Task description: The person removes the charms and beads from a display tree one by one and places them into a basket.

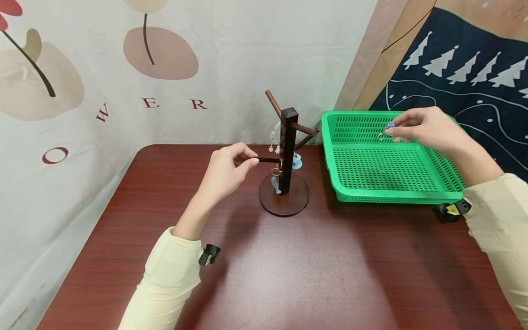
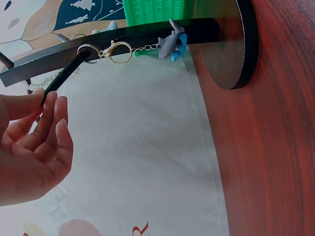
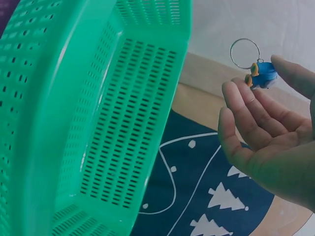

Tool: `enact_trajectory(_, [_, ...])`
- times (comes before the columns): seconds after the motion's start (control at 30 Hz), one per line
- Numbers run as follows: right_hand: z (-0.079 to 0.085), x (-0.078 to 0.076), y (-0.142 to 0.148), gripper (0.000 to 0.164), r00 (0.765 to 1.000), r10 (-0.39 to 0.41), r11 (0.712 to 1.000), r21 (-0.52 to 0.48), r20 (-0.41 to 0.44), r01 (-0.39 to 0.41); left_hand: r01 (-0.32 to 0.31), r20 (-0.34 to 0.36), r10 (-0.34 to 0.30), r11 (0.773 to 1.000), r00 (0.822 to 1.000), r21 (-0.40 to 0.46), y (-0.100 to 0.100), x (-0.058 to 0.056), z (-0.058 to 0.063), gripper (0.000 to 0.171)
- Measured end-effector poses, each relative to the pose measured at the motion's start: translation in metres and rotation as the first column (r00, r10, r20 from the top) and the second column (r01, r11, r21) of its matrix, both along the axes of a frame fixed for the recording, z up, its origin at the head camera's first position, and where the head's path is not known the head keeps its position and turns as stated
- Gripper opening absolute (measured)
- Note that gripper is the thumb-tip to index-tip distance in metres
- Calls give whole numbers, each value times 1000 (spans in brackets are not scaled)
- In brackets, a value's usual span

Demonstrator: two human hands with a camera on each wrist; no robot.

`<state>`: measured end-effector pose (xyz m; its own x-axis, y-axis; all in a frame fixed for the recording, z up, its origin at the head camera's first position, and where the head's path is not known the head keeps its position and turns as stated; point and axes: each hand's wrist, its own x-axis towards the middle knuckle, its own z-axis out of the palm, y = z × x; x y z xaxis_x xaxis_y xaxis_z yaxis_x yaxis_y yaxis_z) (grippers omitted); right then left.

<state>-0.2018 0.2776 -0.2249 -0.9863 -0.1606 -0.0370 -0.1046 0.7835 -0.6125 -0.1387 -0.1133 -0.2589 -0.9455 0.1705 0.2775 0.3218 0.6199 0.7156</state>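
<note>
My left hand [image 1: 229, 168] pinches the end of a dark peg [image 2: 65, 73] on a wooden stand [image 1: 287, 151] with a round base. From that peg hangs a keychain with a gold clasp [image 2: 118, 52] and a grey-and-blue shark charm [image 2: 170, 43]. A beaded strand [image 1: 273, 136] and a light-blue charm [image 1: 297, 161] hang from other pegs. Over the green basket [image 1: 336, 183], my right hand [image 1: 429, 128] holds a keychain with a small blue-and-yellow figure [image 3: 266, 73] between thumb and fingers. Its metal ring [image 3: 245, 53] sticks out free.
The basket stands on the red-brown table [image 1: 288, 275], right of the stand. A printed cloth [image 1: 231, 55] hangs behind, and a dark cloth with white trees [image 1: 462, 78] is at the right.
</note>
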Motion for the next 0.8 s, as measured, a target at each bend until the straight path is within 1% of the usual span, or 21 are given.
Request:
enact_trajectory(0.13, [-3,-2,4,50,999,-13,1000,-11,30,13,2,1,-2,1000,1000,-1,0,0,0,4])
enact_trajectory(0.27, [-4,-3,6,50,999,-8,1000,-20,51,9,2,0,-2,1000,1000,-2,0,0,0,4])
enact_trajectory(0.47, [-7,-2,6,54,996,-7,1000,-11,83,8,1,1,-1,1000,1000,-2,0,0,0,4])
enact_trajectory(0.6, [-9,-1,7,53,996,-7,998,-55,94,12,-1,1,1,1000,1000,-2,0,-1,0,4])
enact_trajectory(0.8, [-11,-1,11,46,995,-1,993,-121,99,13,-4,6,4,1000,1000,-1,1,0,0,4])
